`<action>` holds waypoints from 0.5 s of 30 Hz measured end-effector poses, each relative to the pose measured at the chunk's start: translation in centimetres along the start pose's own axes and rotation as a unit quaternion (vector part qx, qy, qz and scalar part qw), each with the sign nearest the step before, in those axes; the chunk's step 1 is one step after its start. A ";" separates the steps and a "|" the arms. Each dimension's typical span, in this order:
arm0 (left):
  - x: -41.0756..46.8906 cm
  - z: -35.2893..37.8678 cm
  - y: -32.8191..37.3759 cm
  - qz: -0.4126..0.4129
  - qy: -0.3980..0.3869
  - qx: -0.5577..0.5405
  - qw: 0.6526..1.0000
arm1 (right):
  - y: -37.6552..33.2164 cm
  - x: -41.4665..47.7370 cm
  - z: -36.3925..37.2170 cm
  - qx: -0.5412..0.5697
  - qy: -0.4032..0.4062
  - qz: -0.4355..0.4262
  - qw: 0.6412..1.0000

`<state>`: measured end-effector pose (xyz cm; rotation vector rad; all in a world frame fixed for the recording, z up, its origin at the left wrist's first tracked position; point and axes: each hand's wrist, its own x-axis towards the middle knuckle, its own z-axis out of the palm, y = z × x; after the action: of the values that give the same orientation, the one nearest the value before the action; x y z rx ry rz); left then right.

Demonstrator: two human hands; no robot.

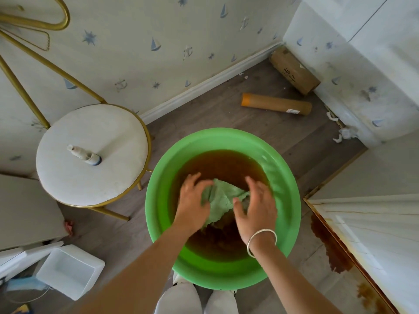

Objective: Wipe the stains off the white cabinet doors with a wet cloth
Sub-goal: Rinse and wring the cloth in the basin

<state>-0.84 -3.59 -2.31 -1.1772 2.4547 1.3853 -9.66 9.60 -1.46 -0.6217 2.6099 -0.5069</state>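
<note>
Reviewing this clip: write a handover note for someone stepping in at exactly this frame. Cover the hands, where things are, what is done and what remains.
Left hand: grips the green cloth.
Right hand: fingers spread, resting on the cloth.
The cloth sits in brown water in the green basin on the floor.
The white cabinet door is to the right, with brown stains along its edge and a brown puddle below.
Done: cloth wetted.
Left: lift and probably wring the cloth, then wipe the door's stains.
</note>
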 end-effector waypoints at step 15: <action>-0.3 1.3 -1.6 -0.123 -0.048 0.037 0.991 | 0.8 0.9 1.5 -0.091 -0.165 -0.011 0.982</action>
<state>0.03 -2.88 -4.07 -1.3106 2.1897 1.2418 -9.93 9.43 -3.32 -0.7249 2.3501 -0.1527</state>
